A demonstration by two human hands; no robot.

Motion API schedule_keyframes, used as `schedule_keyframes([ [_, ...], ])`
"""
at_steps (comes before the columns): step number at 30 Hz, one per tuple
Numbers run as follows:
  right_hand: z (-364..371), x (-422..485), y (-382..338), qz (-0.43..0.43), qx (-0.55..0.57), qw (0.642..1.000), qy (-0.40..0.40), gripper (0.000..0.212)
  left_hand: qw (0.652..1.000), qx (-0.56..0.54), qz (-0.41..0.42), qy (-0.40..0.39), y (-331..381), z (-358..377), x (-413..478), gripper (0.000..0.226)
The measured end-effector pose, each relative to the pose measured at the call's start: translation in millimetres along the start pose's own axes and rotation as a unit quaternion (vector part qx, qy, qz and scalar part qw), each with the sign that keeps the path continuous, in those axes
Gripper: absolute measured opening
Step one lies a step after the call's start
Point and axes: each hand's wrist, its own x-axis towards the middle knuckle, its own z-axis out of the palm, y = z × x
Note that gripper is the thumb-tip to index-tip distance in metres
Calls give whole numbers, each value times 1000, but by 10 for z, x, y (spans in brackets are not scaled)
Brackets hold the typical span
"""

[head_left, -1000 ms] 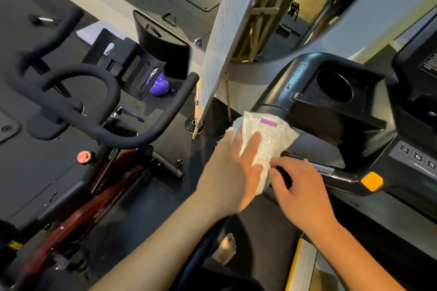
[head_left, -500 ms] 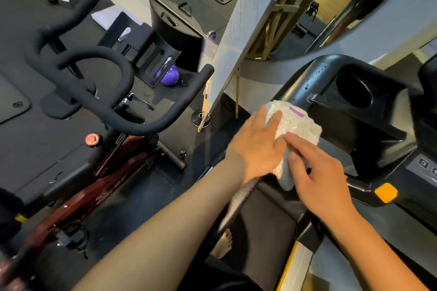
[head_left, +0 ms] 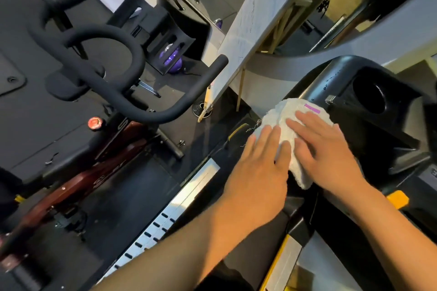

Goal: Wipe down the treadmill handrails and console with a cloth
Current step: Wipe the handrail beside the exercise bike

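Both hands have slid the white cloth [head_left: 287, 123] up the left handrail toward the console [head_left: 378, 106] at one o'clock. Left hand [head_left: 262, 168] and right hand [head_left: 326, 151] press it flat-fingered. Console apparently remains unwiped.

Both hands [head_left: 293, 160] press a white cloth [head_left: 287, 125] against the treadmill console [head_left: 350, 73].

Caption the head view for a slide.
Both hands, left hand and right hand, press a white cloth onto the black treadmill console.
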Motion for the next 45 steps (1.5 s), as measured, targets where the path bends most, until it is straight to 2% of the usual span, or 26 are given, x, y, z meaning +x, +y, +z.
schedule_keyframes([
  [3, -123, 166, -26, 25, -107, 994, -17, 50, 989, 90, 59, -98, 0, 31, -393, 72],
  [5, -85, 182, -142, -49, -112, 992, -14, 49, 981, 118, 85, -130, -43, -2, -603, 67],
  [7, 14, 120, -172, -132, -73, 988, -35, 48, 981, 116, 88, -128, -76, -38, -673, 63],
  [9, 4, 189, -115, -171, -59, 981, -64, 47, 983, 110, 85, -122, -89, -57, -653, 63],
  [12, -46, 519, -150, -178, -104, 972, -110, 47, 985, 102, 75, -118, -96, -80, -611, 67],
  [15, 29, 801, -382, -185, -148, 956, -174, 49, 994, 77, 47, -69, -119, -18, -635, 69],
  [20, 16, 479, -405, -227, -101, 953, -175, 41, 996, 72, 43, -36, -203, 60, -872, 62],
  [23, -48, 537, -336, -205, -103, 953, -197, 48, 996, 68, 44, -25, -256, 46, -946, 61],
  [26, 7, 808, -475, -172, -184, 938, -240, 57, 992, 103, 47, -50, -184, 38, -877, 65],
  [28, 78, 959, -688, -130, -228, 917, -300, 53, 988, 133, 45, -56, -137, 51, -816, 64],
  [30, 261, 1059, -958, -85, -268, 865, -416, 46, 989, 136, 35, -49, -124, 86, -775, 61],
  [32, 524, 1098, -1197, -104, -285, 803, -514, 47, 992, 116, 39, -36, -131, 86, -776, 57],
  [33, 629, 1093, -1282, -115, -281, 782, -544, 49, 993, 104, 49, -32, -142, 66, -793, 54],
  [35, 703, 1097, -1347, -127, -265, 770, -566, 50, 993, 88, 71, -33, -178, 12, -824, 53],
  [37, 597, 1054, -1312, -125, -230, 788, -557, 49, 994, 74, 75, -33, -204, -23, -847, 53],
  [39, 450, 951, -1206, -146, -189, 833, -499, 48, 996, 58, 64, -33, -216, -22, -852, 54],
  [42, 289, 720, -950, -214, -107, 911, -336, 55, 998, 32, 50, -3, -205, 6, -830, 53],
  [45, 158, 517, -571, -252, -39, 948, -189, 44, 998, 39, 38, 27, -193, 37, -791, 55],
])
